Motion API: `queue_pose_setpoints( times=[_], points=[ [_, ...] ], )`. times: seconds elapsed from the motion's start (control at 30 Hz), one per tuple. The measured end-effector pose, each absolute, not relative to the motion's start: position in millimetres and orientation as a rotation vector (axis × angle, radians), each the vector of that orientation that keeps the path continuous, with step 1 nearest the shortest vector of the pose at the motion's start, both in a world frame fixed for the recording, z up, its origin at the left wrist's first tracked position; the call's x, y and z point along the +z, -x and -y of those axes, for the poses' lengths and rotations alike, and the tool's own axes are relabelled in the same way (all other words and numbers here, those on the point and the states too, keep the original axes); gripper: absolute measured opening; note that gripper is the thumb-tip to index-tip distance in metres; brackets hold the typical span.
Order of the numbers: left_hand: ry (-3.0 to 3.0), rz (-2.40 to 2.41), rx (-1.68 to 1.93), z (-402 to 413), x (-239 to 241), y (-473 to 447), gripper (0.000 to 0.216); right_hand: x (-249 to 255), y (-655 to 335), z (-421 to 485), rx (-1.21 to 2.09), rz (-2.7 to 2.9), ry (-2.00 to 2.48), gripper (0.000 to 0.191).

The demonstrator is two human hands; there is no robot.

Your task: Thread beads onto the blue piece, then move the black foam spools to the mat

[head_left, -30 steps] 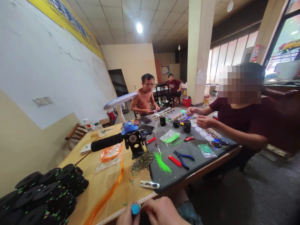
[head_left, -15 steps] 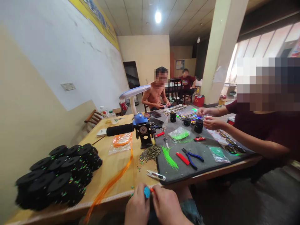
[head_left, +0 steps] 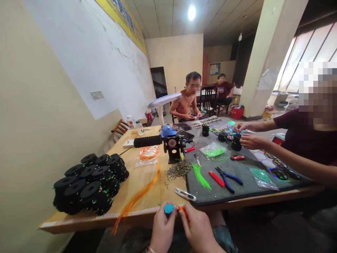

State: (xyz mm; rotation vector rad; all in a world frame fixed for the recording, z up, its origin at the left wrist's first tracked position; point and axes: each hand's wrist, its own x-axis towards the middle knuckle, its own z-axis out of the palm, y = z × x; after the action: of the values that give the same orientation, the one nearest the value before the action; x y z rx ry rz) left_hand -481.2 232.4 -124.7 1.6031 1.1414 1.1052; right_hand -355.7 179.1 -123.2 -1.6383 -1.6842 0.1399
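Observation:
At the bottom of the head view, my left hand [head_left: 163, 229] pinches a small round blue tuft [head_left: 169, 208]. My right hand [head_left: 196, 230] is beside it, its fingertips holding a short orange strand [head_left: 182, 209] close to the tuft. Both hands are just in front of the wooden table's edge [head_left: 105, 218]. Nearest them lie steel thread snips [head_left: 185, 194] on a grey mat [head_left: 237, 182]. A long orange fibre strand [head_left: 137, 195] trails across the wood to the left. The tuft's underside is hidden by my fingers.
Stacked black spools [head_left: 89, 184] fill the table's left side. Behind them stand a black-handled clamp tool [head_left: 171, 144], brass beads [head_left: 179, 170], green fibres [head_left: 200, 176], and blue pliers [head_left: 228, 179]. A seated co-worker's hands [head_left: 250, 133] work at the right; another person sits opposite.
My view has swung left and levelled, so the table shifts right in frame. My hands sit slightly further apart, and the orange strand now shows clearly in my right fingers.

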Motion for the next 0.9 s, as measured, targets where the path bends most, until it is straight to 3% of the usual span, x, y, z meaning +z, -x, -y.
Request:
queue_pose_setpoints(
  times=[0.23,0.9],
  points=[
    [-1.167,-1.067,0.932,-235.1,-123.2,482.8,0.055,-120.0,351.8,-179.3,0.225,1.699,1.621,0.028],
    [-1.028,-0.982,0.885,-231.0,-110.6,480.1,0.05,-114.8,340.7,-173.1,0.466,1.69,1.511,0.04]
  ],
)
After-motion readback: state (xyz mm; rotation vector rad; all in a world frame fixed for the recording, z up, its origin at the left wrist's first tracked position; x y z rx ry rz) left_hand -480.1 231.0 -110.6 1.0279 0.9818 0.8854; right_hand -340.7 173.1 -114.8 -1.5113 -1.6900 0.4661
